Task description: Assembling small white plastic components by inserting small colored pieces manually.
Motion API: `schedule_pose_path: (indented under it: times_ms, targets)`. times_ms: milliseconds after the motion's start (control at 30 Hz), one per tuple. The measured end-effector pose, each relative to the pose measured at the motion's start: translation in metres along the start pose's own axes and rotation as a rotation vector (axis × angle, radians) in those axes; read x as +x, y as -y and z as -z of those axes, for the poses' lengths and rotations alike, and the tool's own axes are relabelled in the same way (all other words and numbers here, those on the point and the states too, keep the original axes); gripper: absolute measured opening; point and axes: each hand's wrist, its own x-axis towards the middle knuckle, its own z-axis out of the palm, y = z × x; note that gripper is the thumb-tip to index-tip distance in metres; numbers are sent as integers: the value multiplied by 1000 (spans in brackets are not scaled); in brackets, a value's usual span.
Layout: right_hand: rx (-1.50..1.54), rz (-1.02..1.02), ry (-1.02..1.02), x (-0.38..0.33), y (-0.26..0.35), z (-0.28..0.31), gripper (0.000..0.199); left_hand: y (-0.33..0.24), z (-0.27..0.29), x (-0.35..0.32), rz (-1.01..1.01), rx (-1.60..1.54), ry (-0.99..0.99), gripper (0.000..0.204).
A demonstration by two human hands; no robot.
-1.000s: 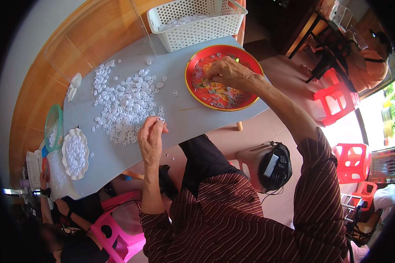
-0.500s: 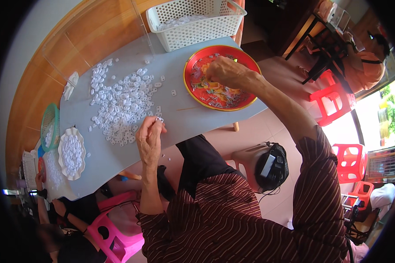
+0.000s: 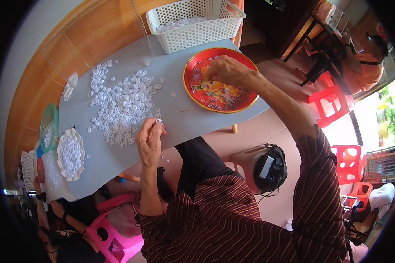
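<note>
Between its thumb and fingers, my left hand (image 3: pixel 150 139) pinches a small white plastic piece (image 3: pixel 159 121) above the table's near edge. My right hand (image 3: pixel 229 71) reaches into a round red tray (image 3: pixel 189 93) with a gold rim and a flower pattern. Its fingers are bunched over the tray floor; whatever they pinch is too small to make out. Many small thin grey metal-looking pieces (image 3: pixel 221 104) lie scattered in the tray. To the left of the tray spreads a loose heap of white plastic pieces (image 3: pixel 123 105), oval with holes.
A white perforated basket (image 3: pixel 197 35) holding more white pieces stands at the back. On the left are a scalloped dish (image 3: pixel 71 155) of white pieces and a green basket (image 3: pixel 49 127). Another person's arm (image 3: pixel 41 201) is at the lower left, beside a pink chair (image 3: pixel 114 234).
My right hand has shifted slightly left within the red tray. My left hand keeps its place with the white piece.
</note>
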Motion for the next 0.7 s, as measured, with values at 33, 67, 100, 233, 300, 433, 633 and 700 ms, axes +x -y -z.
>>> schedule_pose_path:
  times_ms: [33, 67, 100, 233, 300, 433, 633, 700]
  targets:
    - [-41, -1, 20, 2, 1, -2, 8, 1, 0, 0, 0, 1, 0, 7]
    - [-82, -2, 39, 3, 1, -3, 8, 2, 0, 0, 9, 18, 6, 8]
    - [-82, -2, 38, 3, 1, -3, 8, 2, 1, 0, 19, 34, 12, 8]
    - [-268, -13, 72, 7, 17, -3, 9, 2, 1, -1, -8, 8, 4, 8]
    - [-301, -18, 56, 9, 22, -6, 9, 3, 1, -1, 9, 22, -6, 8]
    - [-452, -101, 11, 16, 26, -12, 5, 5, 2, -1, 0, 30, -10, 8]
    - [86, -163, -163, 12, 54, -5, 6, -4, 7, -1, 29, 84, -14, 12]
    - [409, -159, -199, 13, 90, -10, 9, -10, 14, -4, 58, 55, -44, 13]
